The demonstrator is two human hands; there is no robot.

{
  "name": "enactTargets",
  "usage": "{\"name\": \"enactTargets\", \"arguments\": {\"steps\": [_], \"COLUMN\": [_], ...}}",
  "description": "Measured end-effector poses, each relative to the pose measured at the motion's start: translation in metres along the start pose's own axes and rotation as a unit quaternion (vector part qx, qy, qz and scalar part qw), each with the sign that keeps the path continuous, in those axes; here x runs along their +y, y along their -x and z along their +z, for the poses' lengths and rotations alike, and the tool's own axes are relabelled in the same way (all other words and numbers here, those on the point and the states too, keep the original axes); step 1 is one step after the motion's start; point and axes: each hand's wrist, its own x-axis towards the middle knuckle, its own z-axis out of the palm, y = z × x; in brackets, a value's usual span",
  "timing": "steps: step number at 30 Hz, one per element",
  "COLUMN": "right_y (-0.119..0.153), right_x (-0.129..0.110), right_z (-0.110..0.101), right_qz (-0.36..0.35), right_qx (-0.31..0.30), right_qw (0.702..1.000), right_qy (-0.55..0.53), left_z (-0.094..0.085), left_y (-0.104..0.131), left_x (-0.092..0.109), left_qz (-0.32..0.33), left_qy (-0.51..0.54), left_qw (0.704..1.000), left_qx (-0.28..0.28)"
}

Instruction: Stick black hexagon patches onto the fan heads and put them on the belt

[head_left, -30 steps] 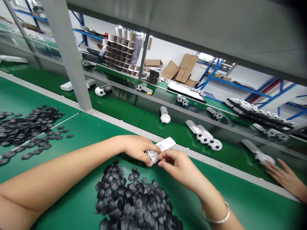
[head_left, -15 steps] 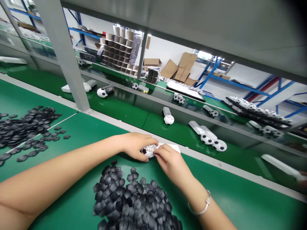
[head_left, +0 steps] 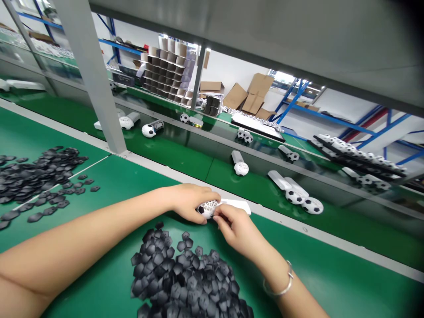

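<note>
White plastic football-headed fan (head_left: 212,208), with no readable writing, sits gripped in my closed left hand (head_left: 188,202) while my right hand's (head_left: 236,227) fingertips (head_left: 219,215) pinch it.

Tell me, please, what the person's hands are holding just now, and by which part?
The left hand grips a small white football-headed gadget by its round head; the right hand has its fingertips on the same head. The white handle juts out free.

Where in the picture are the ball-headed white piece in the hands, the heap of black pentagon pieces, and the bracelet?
ball-headed white piece (head_left: 208,207): head view, on its ball end.
heap of black pentagon pieces (head_left: 185,278): head view, heap's middle.
bracelet (head_left: 281,289): head view, on the band at the wrist.
</note>
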Motion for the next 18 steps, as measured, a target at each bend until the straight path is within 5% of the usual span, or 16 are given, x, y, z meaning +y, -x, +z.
{"name": "enactTargets", "arguments": {"steps": [12,18], "right_y": [-0.001,0.001], "right_x": [0.017,0.092], "right_z": [-0.001,-0.026], "right_qz": [0.003,0.108], "right_qx": [0.099,0.313], "right_qw": [0.994,0.929], "right_qy": [0.052,0.162], "left_z": [0.014,0.014], "left_y": [-0.007,-0.009], "left_x": [-0.003,-0.041], "left_qz": [-0.010,-0.108], "left_qy": [0.066,0.184], "left_qw": [0.996,0.967], "left_qx": [0.061,0.137]}}
